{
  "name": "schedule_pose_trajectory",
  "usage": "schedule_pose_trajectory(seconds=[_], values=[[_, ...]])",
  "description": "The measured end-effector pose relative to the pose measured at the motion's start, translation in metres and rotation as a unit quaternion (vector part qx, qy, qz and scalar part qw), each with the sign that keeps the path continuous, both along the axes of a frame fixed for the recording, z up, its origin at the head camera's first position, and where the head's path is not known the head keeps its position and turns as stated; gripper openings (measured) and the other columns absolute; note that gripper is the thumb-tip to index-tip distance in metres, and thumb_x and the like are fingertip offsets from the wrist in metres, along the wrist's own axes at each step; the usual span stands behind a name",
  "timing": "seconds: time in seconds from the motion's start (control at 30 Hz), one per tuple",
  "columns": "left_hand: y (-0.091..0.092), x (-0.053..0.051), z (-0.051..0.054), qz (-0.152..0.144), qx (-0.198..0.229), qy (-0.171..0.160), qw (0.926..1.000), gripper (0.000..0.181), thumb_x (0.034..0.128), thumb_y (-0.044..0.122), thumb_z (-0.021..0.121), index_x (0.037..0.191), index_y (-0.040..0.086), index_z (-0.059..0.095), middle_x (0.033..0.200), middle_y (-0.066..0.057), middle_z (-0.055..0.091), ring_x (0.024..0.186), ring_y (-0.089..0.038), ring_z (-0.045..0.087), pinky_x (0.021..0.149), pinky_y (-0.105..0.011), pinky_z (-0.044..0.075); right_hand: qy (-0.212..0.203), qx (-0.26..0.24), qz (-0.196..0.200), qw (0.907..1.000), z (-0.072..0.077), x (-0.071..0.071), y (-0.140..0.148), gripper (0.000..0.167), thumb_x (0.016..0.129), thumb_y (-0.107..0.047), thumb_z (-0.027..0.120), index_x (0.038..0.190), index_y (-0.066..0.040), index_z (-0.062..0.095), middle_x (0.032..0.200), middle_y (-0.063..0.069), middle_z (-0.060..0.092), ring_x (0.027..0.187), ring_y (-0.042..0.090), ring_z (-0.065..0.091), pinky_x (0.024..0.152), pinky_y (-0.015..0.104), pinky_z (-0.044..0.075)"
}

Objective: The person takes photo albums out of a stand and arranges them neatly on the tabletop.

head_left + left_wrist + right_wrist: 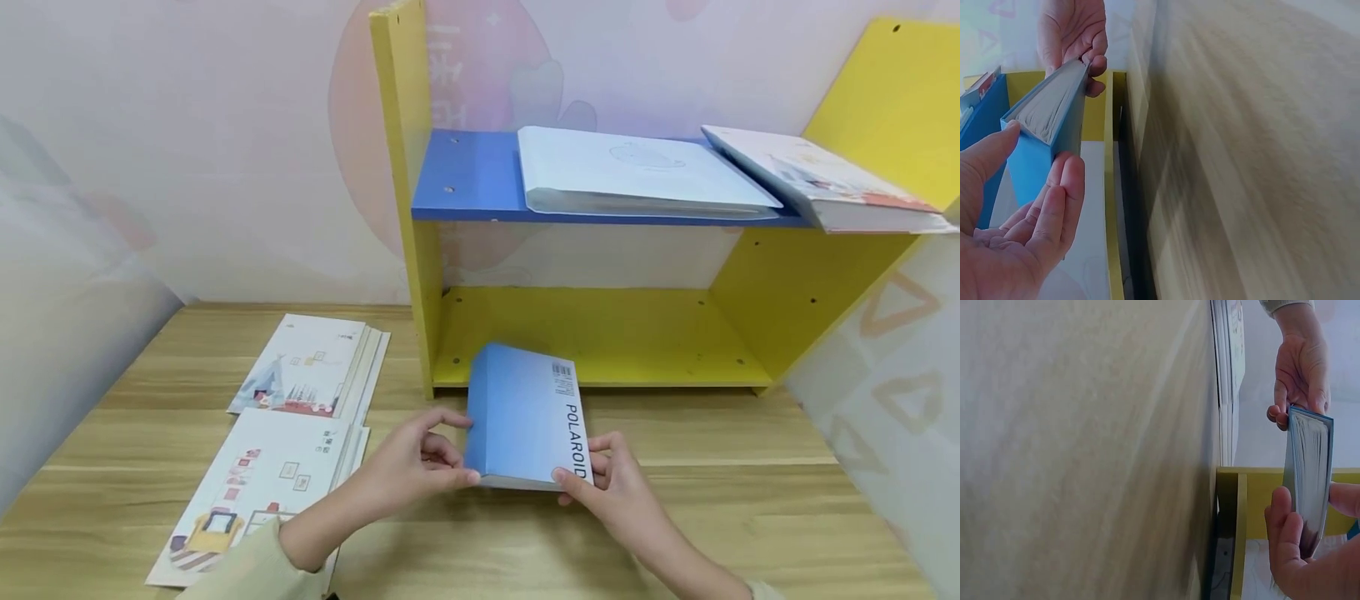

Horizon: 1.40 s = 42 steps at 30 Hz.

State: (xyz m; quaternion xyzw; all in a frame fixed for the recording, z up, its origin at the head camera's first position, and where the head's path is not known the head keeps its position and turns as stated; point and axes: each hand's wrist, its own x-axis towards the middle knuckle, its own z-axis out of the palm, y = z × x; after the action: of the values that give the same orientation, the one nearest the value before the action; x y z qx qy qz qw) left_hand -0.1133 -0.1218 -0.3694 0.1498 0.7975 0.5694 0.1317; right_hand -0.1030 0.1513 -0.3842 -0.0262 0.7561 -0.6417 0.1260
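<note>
A blue photo album (pixel 525 421) marked POLAROID is held up off the wooden table, in front of the shelf. My left hand (pixel 420 462) holds its spine side, with the thumb at the near corner and fingertips along the spine and underside. At the opposite edge my right hand (pixel 611 492) pinches the near corner, thumb on the cover and fingers beneath. In the left wrist view the album's page edges (pixel 1054 103) show between the covers, slightly fanned. The right wrist view shows both hands gripping the album (pixel 1311 469) from its two sides.
A yellow and blue shelf (pixel 577 333) stands against the wall. On its blue board lie a white album (pixel 637 171) and an illustrated one (pixel 825 179), which overhangs the front edge. Stacked illustrated albums (pixel 300 367) and more nearer albums (pixel 255 492) lie at left on the table.
</note>
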Motion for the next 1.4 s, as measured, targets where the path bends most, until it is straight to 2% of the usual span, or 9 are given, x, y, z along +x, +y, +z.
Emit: schedule_pose_trajectory(seconds=[0.37, 0.67, 0.93, 1.17, 1.4], values=[[-0.021, 0.010, -0.007, -0.004, -0.010, -0.011, 0.9999, 0.058, 0.0825, 0.019, 0.082, 0.127, -0.004, 0.053, 0.078, -0.006, 0.072, 0.073, -0.015, 0.068, 0.075, -0.020, 0.056, -0.001, -0.018, 0.034, 0.9992, -0.006, 0.003, -0.015, 0.053, 0.091, -0.008, 0.071, 0.119, 0.006, 0.028, 0.107, 0.026, 0.069, 0.071, 0.019, 0.069, 0.072, 0.028, 0.059], [-0.037, 0.015, -0.012, -0.017, -0.004, -0.030, 0.9994, 0.059, 0.0840, 0.020, 0.081, 0.128, -0.005, 0.051, 0.079, -0.007, 0.072, 0.072, -0.011, 0.066, 0.074, -0.021, 0.055, -0.023, -0.015, 0.053, 0.9982, -0.015, 0.007, -0.026, 0.052, 0.090, -0.012, 0.073, 0.116, 0.005, 0.032, 0.096, 0.016, 0.072, 0.067, 0.021, 0.068, 0.062, 0.026, 0.055], [-0.055, 0.022, -0.014, -0.029, -0.006, -0.031, 0.9991, 0.057, 0.0859, 0.020, 0.079, 0.127, -0.008, 0.050, 0.080, -0.007, 0.072, 0.072, -0.009, 0.066, 0.073, -0.021, 0.055, -0.018, -0.022, 0.094, 0.9951, -0.017, 0.009, -0.039, 0.046, 0.091, -0.011, 0.072, 0.110, 0.004, 0.033, 0.100, 0.022, 0.073, 0.063, 0.021, 0.065, 0.057, 0.027, 0.055], [-0.071, 0.027, -0.013, -0.030, -0.015, -0.039, 0.9987, 0.058, 0.0877, 0.021, 0.077, 0.129, -0.008, 0.048, 0.082, -0.007, 0.073, 0.072, -0.008, 0.066, 0.070, -0.021, 0.054, -0.013, -0.036, 0.109, 0.9933, -0.018, 0.010, -0.053, 0.045, 0.090, -0.011, 0.073, 0.108, 0.004, 0.034, 0.100, 0.023, 0.072, 0.060, 0.019, 0.062, 0.055, 0.025, 0.053], [-0.088, 0.031, -0.019, -0.041, -0.013, -0.046, 0.9980, 0.057, 0.0900, 0.019, 0.074, 0.131, -0.010, 0.047, 0.082, -0.005, 0.073, 0.071, -0.007, 0.066, 0.067, -0.022, 0.054, -0.015, -0.034, 0.122, 0.9918, -0.018, 0.011, -0.066, 0.043, 0.089, -0.009, 0.073, 0.106, 0.002, 0.036, 0.094, 0.020, 0.073, 0.058, 0.018, 0.061, 0.053, 0.025, 0.051]])
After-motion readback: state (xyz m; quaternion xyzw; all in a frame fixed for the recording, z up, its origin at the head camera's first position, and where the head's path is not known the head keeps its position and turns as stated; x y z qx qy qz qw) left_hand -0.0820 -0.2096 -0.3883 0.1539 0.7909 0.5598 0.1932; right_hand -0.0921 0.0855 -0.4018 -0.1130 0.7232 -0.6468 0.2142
